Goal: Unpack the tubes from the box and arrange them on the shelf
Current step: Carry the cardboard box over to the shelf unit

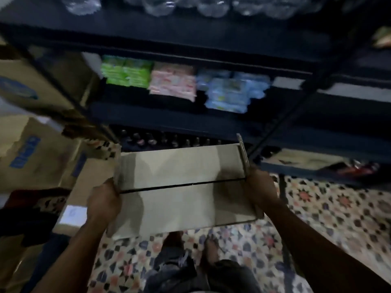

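Note:
A brown cardboard box (182,187) is held in the air in front of a dark metal shelf (190,121). Its two top flaps are closed, with a dark seam running across between them. My left hand (103,201) grips the box's left end. My right hand (261,187) grips its right end, where a small side flap (243,151) sticks up. The tubes are hidden inside the box. The frame is blurred.
Green (127,74), pink (172,82) and blue packets (231,92) lie on the middle shelf. Clear bottles (211,5) stand on the top shelf, dark bottles (165,140) on the low one. Large cartons (36,157) stack at the left. The patterned floor (330,218) and my feet lie below.

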`<action>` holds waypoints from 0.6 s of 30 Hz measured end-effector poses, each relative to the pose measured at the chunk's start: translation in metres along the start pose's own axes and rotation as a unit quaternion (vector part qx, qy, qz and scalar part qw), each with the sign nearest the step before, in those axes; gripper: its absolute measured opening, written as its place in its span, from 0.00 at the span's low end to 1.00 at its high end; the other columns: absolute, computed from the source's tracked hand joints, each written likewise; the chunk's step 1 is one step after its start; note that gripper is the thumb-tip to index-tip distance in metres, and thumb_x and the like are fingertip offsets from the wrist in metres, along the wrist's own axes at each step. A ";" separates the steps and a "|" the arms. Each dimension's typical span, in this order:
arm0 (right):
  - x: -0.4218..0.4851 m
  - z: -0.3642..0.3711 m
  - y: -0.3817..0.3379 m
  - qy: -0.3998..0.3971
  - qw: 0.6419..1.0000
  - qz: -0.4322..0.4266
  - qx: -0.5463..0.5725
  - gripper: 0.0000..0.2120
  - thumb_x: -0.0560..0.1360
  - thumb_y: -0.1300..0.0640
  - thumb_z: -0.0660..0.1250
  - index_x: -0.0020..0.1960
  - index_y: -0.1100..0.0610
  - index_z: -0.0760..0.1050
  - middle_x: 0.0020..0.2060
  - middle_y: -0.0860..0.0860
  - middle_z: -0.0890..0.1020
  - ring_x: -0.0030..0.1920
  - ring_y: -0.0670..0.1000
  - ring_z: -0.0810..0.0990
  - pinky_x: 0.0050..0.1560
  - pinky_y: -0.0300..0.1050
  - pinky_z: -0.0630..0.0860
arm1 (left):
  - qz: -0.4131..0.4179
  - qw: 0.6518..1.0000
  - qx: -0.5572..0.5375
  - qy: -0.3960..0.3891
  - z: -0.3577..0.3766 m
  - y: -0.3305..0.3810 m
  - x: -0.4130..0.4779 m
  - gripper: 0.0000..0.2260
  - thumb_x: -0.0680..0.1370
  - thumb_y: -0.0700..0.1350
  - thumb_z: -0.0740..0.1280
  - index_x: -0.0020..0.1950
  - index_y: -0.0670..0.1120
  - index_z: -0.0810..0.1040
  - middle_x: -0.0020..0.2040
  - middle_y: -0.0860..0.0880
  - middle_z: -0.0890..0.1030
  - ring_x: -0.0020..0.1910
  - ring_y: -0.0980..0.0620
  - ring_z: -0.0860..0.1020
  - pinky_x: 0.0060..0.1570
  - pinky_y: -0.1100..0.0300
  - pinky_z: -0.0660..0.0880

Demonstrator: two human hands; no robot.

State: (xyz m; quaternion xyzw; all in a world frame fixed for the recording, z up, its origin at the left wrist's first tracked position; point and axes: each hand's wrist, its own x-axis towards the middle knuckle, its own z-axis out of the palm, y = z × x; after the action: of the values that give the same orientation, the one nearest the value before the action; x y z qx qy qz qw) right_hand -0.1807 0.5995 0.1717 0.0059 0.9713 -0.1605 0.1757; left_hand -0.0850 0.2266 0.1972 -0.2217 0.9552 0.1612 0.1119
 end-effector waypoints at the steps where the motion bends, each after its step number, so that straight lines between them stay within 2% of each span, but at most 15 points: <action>1: -0.015 -0.009 0.025 0.011 1.000 0.029 0.005 0.17 0.79 0.55 0.60 0.67 0.55 0.71 0.54 0.59 0.83 0.52 0.61 0.81 0.46 0.48 0.74 | 0.016 1.000 0.008 -0.010 0.006 0.023 -0.003 0.16 0.74 0.43 0.61 0.55 0.33 0.77 0.45 0.31 0.81 0.44 0.30 0.79 0.42 0.44 0.75; 4: -0.054 -0.034 0.084 0.029 0.994 0.099 0.031 0.16 0.79 0.51 0.62 0.65 0.56 0.72 0.53 0.57 0.82 0.53 0.60 0.80 0.43 0.44 0.69 | 0.070 0.996 0.044 -0.026 0.020 0.088 -0.016 0.14 0.74 0.38 0.62 0.56 0.31 0.76 0.46 0.29 0.80 0.45 0.29 0.78 0.44 0.41 0.74; 6: -0.078 -0.050 0.121 0.042 0.990 0.133 0.031 0.15 0.79 0.52 0.63 0.62 0.59 0.73 0.52 0.58 0.81 0.53 0.61 0.80 0.47 0.47 0.73 | 0.086 0.994 0.042 -0.058 0.033 0.132 -0.022 0.11 0.77 0.36 0.62 0.57 0.31 0.75 0.49 0.29 0.79 0.49 0.31 0.78 0.48 0.42 0.73; 8: -0.096 -0.062 0.155 0.047 0.984 0.167 0.028 0.12 0.79 0.55 0.62 0.60 0.59 0.74 0.51 0.58 0.82 0.49 0.58 0.80 0.48 0.50 0.76 | 0.111 0.991 0.046 -0.064 0.043 0.170 -0.024 0.07 0.77 0.38 0.61 0.48 0.36 0.76 0.45 0.32 0.80 0.46 0.35 0.79 0.46 0.46 0.76; 10: -0.106 -0.068 0.193 0.055 0.976 0.207 0.041 0.10 0.80 0.57 0.62 0.60 0.57 0.73 0.51 0.56 0.81 0.45 0.53 0.78 0.45 0.47 0.74 | 0.145 0.983 0.061 -0.091 0.058 0.211 -0.022 0.08 0.76 0.41 0.59 0.41 0.40 0.75 0.43 0.36 0.81 0.44 0.38 0.80 0.45 0.51 0.76; 12: -0.112 -0.071 0.231 0.068 0.966 0.246 0.048 0.12 0.80 0.56 0.61 0.63 0.56 0.72 0.51 0.56 0.80 0.46 0.55 0.79 0.45 0.47 0.75 | 0.158 0.977 0.070 -0.125 0.076 0.251 -0.017 0.08 0.77 0.38 0.59 0.43 0.38 0.76 0.45 0.37 0.81 0.45 0.40 0.80 0.42 0.56 0.73; 15: -0.116 -0.073 0.278 0.073 0.948 0.300 0.074 0.17 0.80 0.56 0.60 0.68 0.52 0.70 0.52 0.57 0.82 0.49 0.58 0.81 0.45 0.47 0.76 | 0.179 0.972 0.060 -0.142 0.103 0.301 -0.014 0.12 0.78 0.34 0.59 0.34 0.40 0.72 0.43 0.36 0.80 0.40 0.43 0.77 0.38 0.56 0.71; 16: -0.118 -0.075 0.290 0.071 0.944 0.313 0.076 0.17 0.80 0.56 0.60 0.68 0.52 0.70 0.51 0.57 0.82 0.49 0.58 0.81 0.43 0.45 0.74 | 0.192 0.969 0.055 -0.143 0.112 0.314 -0.014 0.13 0.78 0.34 0.59 0.34 0.41 0.70 0.43 0.37 0.80 0.39 0.45 0.76 0.37 0.57 0.70; 18: -0.119 -0.086 0.313 0.074 0.937 0.330 0.093 0.17 0.79 0.54 0.62 0.67 0.52 0.70 0.51 0.56 0.82 0.50 0.57 0.81 0.43 0.45 0.72 | 0.200 0.968 0.058 -0.140 0.129 0.346 -0.014 0.08 0.78 0.34 0.59 0.41 0.39 0.75 0.45 0.37 0.80 0.41 0.43 0.77 0.38 0.57 0.69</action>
State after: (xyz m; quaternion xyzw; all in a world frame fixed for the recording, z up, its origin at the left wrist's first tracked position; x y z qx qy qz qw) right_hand -0.0772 0.9290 0.1921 0.3538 0.9059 -0.1820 0.1450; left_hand -0.2133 0.5725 0.1715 0.0059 0.9628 0.1538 0.2222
